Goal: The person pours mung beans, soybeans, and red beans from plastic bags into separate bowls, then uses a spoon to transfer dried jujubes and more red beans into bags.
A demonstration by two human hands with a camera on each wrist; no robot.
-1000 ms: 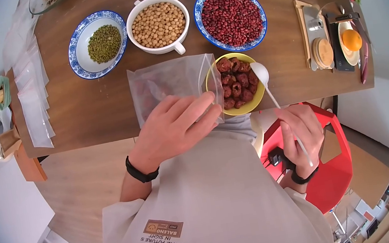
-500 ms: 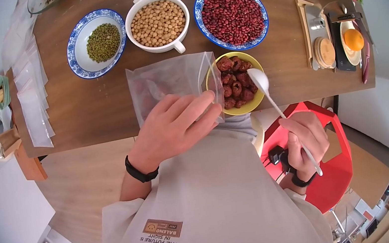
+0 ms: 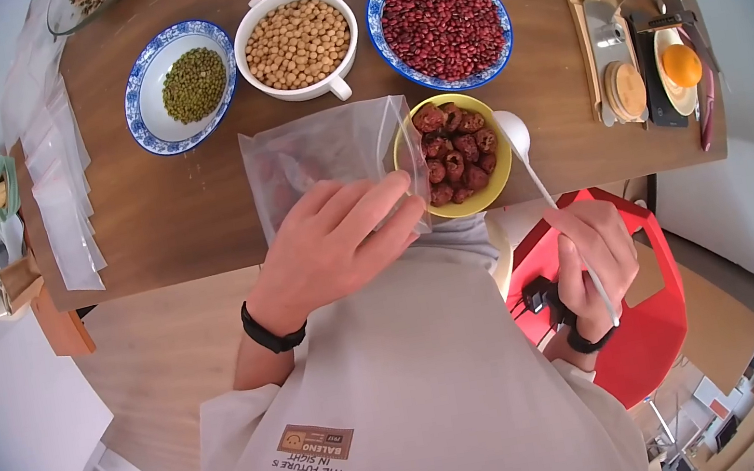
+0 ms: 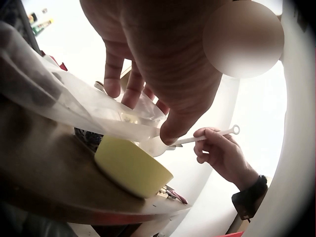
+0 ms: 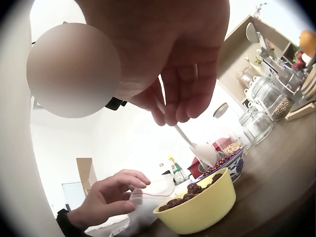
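Note:
My left hand [image 3: 340, 246] holds a clear zip bag [image 3: 289, 166] at its mouth, thumb and fingers spread at the opening. The bag's right edge overlaps the yellow bowl [image 3: 504, 158], which contains dark red, wrinkled dried fruits [image 3: 454, 165]. Between thumb and fingers, my right hand [image 3: 601, 265] grips a long-handled white spoon [image 3: 536, 175]. The spoon's head is beside the bowl's right rim in the head view; in the right wrist view, the spoon head [image 5: 205, 154] hangs higher than the bowl [image 5: 207, 210].
Behind stand a blue-rimmed dish of green beans [image 3: 194, 85], a white two-handled bowl of chickpeas [image 3: 298, 44] and a blue-rimmed dish of red beans [image 3: 443, 26]. More clear bags [image 3: 60, 205] lie along the left edge. At right are a wooden lid [image 3: 626, 91] and an orange [image 3: 681, 66].
The spoon's head dipped over the bowl's right rim, then moved outward to the right of it. My left hand stays in place with the bag. The head view has shifted slightly.

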